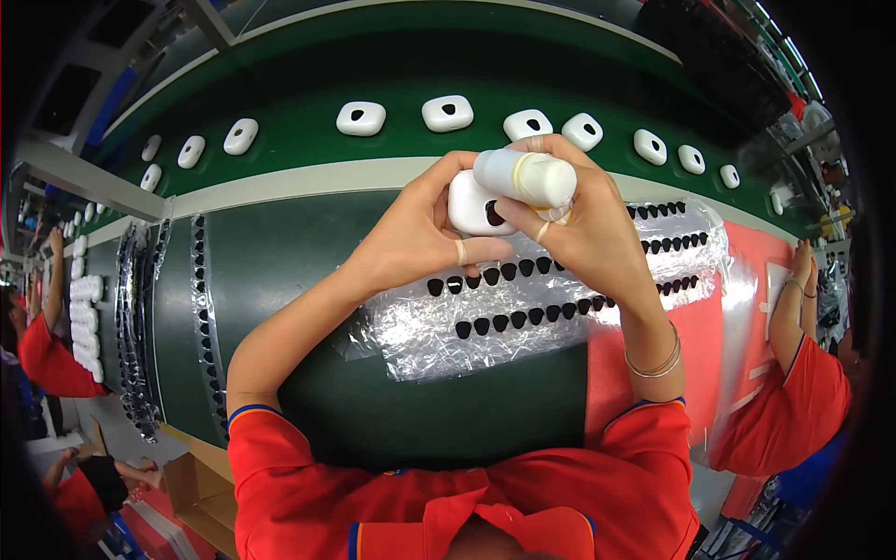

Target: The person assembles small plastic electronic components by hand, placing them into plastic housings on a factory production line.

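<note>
My left hand (403,235) is closed around the side of a white rounded plastic case (467,203), held up over the workbench. A black oval piece (493,214) sits on the case's face, and the thumb of my right hand (602,229) touches its edge. Tucked in that same right hand is a pale squeeze bottle (509,172), tilted, with its white end toward the right. Finger bands show on both hands. Under them lies a clear plastic sheet (420,350) bearing rows of small black pieces (537,316).
Beyond the bench runs a green conveyor belt (299,89) carrying several white cases (360,119). A strip of black pieces (203,317) and stacked white cases (86,317) lie left. A pink mat (611,383) is at right. Co-workers in red sit on both sides; a cardboard box (201,490) stands lower left.
</note>
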The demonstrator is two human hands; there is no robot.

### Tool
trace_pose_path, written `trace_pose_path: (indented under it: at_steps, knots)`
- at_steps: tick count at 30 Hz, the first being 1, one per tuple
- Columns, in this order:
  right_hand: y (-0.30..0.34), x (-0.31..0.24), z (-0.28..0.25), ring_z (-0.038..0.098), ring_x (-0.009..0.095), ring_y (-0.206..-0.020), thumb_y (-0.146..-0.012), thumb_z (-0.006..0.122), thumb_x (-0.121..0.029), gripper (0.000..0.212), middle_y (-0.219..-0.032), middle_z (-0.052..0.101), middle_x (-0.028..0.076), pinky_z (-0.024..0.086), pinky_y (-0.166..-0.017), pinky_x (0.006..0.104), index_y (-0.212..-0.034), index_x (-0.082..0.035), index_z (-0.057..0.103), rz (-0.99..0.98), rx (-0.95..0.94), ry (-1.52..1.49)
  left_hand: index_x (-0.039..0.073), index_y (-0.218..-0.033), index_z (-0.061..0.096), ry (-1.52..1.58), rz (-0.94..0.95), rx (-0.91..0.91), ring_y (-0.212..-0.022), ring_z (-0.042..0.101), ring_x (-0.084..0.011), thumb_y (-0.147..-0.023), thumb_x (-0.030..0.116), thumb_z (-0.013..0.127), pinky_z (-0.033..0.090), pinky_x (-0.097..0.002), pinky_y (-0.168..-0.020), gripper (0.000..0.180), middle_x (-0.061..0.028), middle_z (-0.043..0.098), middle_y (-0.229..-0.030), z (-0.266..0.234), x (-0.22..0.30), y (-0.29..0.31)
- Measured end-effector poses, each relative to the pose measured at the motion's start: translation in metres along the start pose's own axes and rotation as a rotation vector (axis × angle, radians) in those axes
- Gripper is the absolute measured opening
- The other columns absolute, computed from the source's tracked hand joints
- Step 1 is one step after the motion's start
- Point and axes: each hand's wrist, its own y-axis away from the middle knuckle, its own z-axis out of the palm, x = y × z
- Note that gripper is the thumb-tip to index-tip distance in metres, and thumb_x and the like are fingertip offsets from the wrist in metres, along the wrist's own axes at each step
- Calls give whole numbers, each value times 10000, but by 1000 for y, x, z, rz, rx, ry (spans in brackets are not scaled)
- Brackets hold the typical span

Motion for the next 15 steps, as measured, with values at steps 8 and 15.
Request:
trace_pose_path:
  at_steps: [8, 15]
  knots:
    - [-1, -12, 4, 563, 175, -906, -735, 656, -66, 364, -1033, 559, 87, 457, -763, 285, -1069, -32, 517, -194, 164, -195, 36, -1115, 413, 13, 8, 75, -569, 554, -102, -747, 21, 640, 446, -211, -429, 433, -66, 554, -792, -13, 0, -4]
    - [-5, -5, 12, 621, 334, -712, -782, 633, -208, 359, -762, 610, 174, 465, -589, 332, -1077, -53, 502, -68, -126, 78, 53, -1087, 442, -62, -10, 67, -545, 556, -106, -738, 42, 643, 447, -219, -439, 402, -70, 561, -791, -29, -18, -4]
